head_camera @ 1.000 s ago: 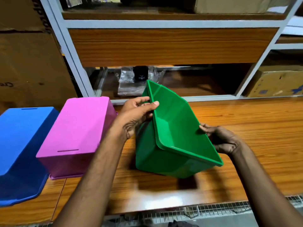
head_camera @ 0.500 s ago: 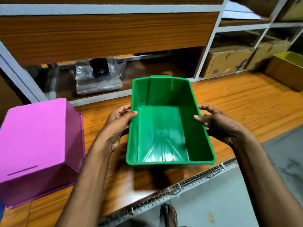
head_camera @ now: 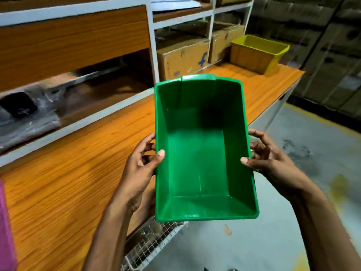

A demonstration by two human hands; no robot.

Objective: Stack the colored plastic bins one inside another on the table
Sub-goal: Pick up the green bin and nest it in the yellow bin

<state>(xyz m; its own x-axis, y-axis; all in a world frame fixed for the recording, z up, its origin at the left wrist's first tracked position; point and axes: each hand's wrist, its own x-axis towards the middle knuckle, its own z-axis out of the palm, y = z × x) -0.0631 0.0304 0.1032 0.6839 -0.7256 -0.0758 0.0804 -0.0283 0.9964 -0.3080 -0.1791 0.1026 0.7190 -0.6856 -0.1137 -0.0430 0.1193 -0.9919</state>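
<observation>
An empty green bin [head_camera: 201,153] is held in the air, mouth up, over the table's front edge. My left hand [head_camera: 140,169] grips its left rim, thumb inside the wall. My right hand [head_camera: 271,163] grips the right rim the same way. A yellow bin [head_camera: 257,53] stands upright at the far right end of the wooden table [head_camera: 68,182]. A sliver of the pink bin [head_camera: 5,227] shows at the left edge. The blue bin is out of view.
Shelving [head_camera: 152,36] rises behind the table, with cardboard boxes [head_camera: 181,57] beside the yellow bin and a plastic-wrapped black item [head_camera: 21,110] in the low shelf. A wire mesh rack [head_camera: 152,245] hangs under the table's front edge. Grey floor lies to the right.
The green bin has been turned mouth up, lifted and carried to the right. The view swung right, so the blue bin left the frame and the yellow bin came closer.
</observation>
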